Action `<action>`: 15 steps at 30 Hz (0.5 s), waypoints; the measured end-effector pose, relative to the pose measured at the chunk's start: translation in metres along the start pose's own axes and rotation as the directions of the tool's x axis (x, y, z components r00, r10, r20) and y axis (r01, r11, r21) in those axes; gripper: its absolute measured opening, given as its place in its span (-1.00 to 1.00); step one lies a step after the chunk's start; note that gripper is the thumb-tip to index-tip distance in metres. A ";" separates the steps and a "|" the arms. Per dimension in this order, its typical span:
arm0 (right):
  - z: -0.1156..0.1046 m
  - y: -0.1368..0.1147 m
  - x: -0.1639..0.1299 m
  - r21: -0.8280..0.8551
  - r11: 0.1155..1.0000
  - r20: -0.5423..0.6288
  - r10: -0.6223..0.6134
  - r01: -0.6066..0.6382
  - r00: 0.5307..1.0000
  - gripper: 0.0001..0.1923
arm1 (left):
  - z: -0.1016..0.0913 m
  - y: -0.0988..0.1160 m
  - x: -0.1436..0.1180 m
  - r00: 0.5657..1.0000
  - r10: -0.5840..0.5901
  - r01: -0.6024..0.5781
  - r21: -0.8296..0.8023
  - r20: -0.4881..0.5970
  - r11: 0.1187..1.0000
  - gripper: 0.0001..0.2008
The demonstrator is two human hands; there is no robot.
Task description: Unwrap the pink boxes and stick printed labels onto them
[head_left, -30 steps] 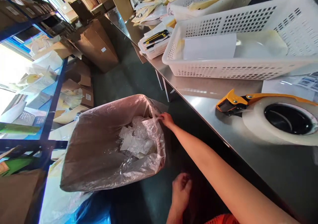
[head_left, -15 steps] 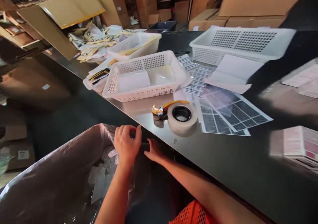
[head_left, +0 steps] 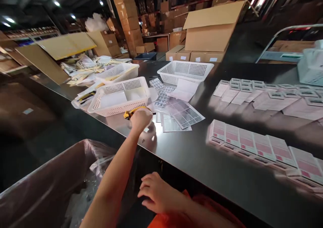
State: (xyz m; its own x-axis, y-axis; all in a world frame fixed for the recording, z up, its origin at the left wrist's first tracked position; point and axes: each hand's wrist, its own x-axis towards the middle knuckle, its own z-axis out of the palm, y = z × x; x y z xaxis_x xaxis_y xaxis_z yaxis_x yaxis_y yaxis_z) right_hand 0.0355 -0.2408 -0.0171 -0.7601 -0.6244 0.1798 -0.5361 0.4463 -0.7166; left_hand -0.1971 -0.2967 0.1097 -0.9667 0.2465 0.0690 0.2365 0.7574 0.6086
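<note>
My left hand (head_left: 140, 120) is closed over a tape dispenser (head_left: 128, 115) near the edge of the steel table. Its yellow handle and metal cutting end stick out past the fingers, while most of the clear tape roll is hidden under the hand. Whether the dispenser still rests on the table, I cannot tell. Lower down, in front of my orange clothing, my right hand (head_left: 157, 192) hovers off the table edge, its fingers loosely bent and apart, with nothing seen in it. Printed sheets (head_left: 185, 115) lie just right of the dispenser.
Behind the dispenser stands a white basket (head_left: 118, 111) with paper inside; another basket (head_left: 186, 62) is farther back. Rows of pink-and-white boxes (head_left: 252, 142) cover the table's right side. A plastic-lined bin (head_left: 50, 167) sits below left. A small tray (head_left: 83, 101) holds a cutter.
My left hand has moved from above the bin to the tape dispenser and taken hold of it. My right hand has drawn back toward my body. The view has swung up and right.
</note>
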 end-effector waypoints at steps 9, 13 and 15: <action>-0.113 -0.023 -0.006 0.921 0.387 -0.217 0.442 0.033 0.870 0.04 | -0.059 -0.054 -0.209 0.984 0.086 -0.006 -0.463 0.154 0.886 -0.47; -0.082 -0.036 0.005 0.952 0.306 -0.081 0.268 -0.005 0.960 0.02 | -0.029 -0.046 -0.259 0.930 0.163 0.093 -0.640 0.329 0.763 -0.37; -0.062 -0.039 -0.003 0.857 0.512 -0.257 0.316 0.064 0.913 0.04 | -0.014 -0.042 -0.269 0.929 0.137 0.147 -0.681 0.344 0.718 -0.28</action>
State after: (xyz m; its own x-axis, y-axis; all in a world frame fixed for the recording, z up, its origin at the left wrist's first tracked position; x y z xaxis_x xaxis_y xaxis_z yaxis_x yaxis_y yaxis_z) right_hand 0.0353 -0.2166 0.0519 -0.9580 -0.2644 0.1108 -0.0084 -0.3605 -0.9327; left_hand 0.0518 -0.4035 0.0761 -0.8319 0.5407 -0.1248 -0.0384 0.1683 0.9850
